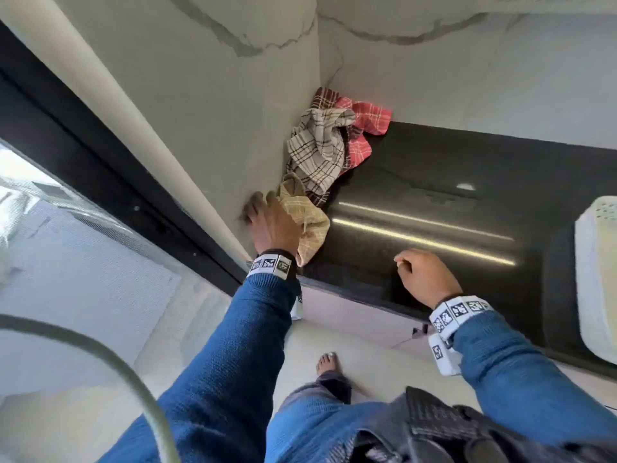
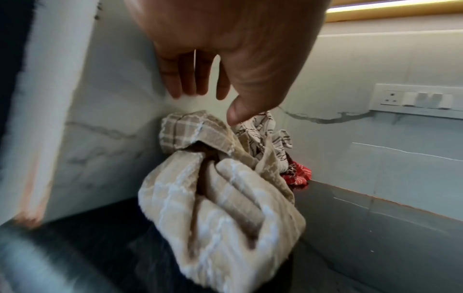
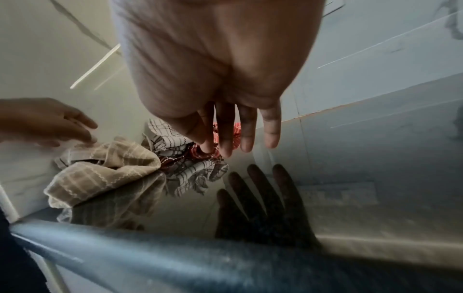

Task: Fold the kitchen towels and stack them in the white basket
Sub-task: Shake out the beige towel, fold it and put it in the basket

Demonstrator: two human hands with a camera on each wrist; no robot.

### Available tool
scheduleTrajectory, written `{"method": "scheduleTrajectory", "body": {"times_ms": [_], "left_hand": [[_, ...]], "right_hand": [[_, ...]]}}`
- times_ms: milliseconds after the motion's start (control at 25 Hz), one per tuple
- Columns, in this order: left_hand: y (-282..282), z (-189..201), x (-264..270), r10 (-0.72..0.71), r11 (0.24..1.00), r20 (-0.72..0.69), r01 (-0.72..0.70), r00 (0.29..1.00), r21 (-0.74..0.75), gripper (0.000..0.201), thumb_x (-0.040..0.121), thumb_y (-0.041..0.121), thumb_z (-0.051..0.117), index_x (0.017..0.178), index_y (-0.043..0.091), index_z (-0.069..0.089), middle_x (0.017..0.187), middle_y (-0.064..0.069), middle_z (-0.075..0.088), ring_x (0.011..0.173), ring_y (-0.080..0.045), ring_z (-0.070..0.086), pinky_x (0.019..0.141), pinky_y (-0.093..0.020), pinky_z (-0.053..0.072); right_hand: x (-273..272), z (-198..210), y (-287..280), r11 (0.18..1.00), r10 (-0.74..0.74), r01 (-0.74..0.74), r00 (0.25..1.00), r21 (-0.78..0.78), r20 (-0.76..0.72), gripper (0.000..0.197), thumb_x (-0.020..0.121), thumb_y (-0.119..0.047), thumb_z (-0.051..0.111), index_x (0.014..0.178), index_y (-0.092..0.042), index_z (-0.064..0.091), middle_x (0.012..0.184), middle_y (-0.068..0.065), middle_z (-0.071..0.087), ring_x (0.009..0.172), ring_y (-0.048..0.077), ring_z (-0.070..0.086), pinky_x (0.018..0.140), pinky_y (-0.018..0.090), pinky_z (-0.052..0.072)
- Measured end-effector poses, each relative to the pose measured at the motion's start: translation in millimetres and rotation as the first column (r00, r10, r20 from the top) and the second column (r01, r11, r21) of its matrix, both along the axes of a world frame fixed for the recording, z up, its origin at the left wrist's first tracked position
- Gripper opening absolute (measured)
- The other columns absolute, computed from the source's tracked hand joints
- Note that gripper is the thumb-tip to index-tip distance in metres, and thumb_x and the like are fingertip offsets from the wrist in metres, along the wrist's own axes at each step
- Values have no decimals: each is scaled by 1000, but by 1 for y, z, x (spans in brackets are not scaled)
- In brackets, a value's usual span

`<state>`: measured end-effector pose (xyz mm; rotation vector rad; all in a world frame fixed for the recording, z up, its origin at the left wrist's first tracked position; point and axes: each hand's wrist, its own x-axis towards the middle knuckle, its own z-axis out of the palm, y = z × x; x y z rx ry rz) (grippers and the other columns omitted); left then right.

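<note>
- Right now the left hand (image 2: 225, 39) hangs just above the beige checked towel (image 2: 215, 208), fingers straight and spread, thumb tip pointing down at the top fold; nothing is pinched, so the hand is open and not yet holding cloth.
- From the head view that same hand (image 1: 272, 225) covers the near-left edge of the beige towel (image 1: 309, 225); whether skin actually touches fabric I cannot tell.
- Meanwhile the right hand (image 1: 424, 275) hovers over the black countertop (image 1: 434, 182), to the right of the beige towel and apart from it; its fingers look loosely extended in the wrist view (image 3: 220, 69) and it carries nothing.
- Beyond the beige towel, deeper in the wall corner, lies a crumpled heap: a white towel with dark checks (image 1: 317, 148), a dark maroon checked towel (image 1: 325, 95) under it, and a pink-red checked towel (image 1: 367, 118) on the far right side.
- Far to the right of the beige towel, at the picture's edge, sits the white basket (image 1: 594, 279); its inside is not in view.
- Judged as a step: this is the pick-up of the first towel, with no folding done.
- Next, the left hand's fingers need to close on an edge or corner, and the towel should be drawn onto the open counter toward the right hand, which can take a second corner to spread it flat.
</note>
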<state>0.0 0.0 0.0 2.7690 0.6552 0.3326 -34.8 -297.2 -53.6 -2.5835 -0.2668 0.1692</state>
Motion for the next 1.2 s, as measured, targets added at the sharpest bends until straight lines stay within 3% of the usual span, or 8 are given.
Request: {"method": "scheduleTrajectory", "body": {"times_ms": [160,400,520,640,840,960,1080,1200], "left_hand": [[3,-9,18,-61,996,-148,50,987,-74,61,83,19,76,136,13,46,127,-14,54,107,-37,62,85,-48,55],[-4,3,28,-196,978,-188,178,962,-111,21,90,15,58,108,16,69,109,-8,67,106,-30,58,92,-45,50],[-40,14,21,-467,847,-102,412,878,-336,14,94,23,55,99,22,68,101,2,63,95,-18,61,82,-34,49],[-94,13,13,-672,661,51,629,739,-409,8,93,17,64,99,19,68,103,7,56,92,-13,59,84,-31,50],[-167,18,2,-678,429,230,630,698,-648,9,93,22,71,99,28,69,95,16,69,89,-6,66,85,-33,57],[-182,23,2,-727,418,197,651,658,-634,30,89,23,75,117,31,67,106,16,68,90,2,64,85,-24,54],[-194,31,0,-826,392,117,710,552,-586,54,85,24,78,137,29,60,113,17,63,93,14,58,86,-6,44],[-208,41,-1,-828,399,113,719,549,-570,47,83,45,80,127,33,65,108,13,68,95,5,61,84,-15,48]], "right_hand": [[22,-2,10,994,-71,68,997,-80,-27,24,94,-15,56,105,-16,77,106,0,76,102,25,67,87,34,53],[41,5,19,975,-150,131,984,-179,-95,25,94,-21,55,108,-20,75,107,0,77,98,26,69,82,32,53],[44,19,12,992,-88,61,960,-109,-267,48,97,-32,63,143,-23,56,132,-2,67,115,23,65,99,35,50],[38,34,-4,972,5,73,944,225,-329,83,91,-33,74,159,-35,26,139,-10,52,112,14,65,101,35,50],[18,51,-56,916,-97,118,992,384,-74,38,91,-18,73,126,-31,67,110,-15,71,94,-6,64,89,30,53],[14,65,-82,924,-163,149,987,352,10,16,88,-16,76,100,-25,69,89,-17,67,81,-8,61,72,27,51],[12,78,-102,942,-179,152,982,298,63,21,89,-11,73,104,-22,63,89,-18,60,73,-7,57,63,11,41],[12,88,-117,932,-145,121,988,341,47,42,92,-8,69,129,-24,62,116,-12,65,102,-4,59,86,10,43]]}}
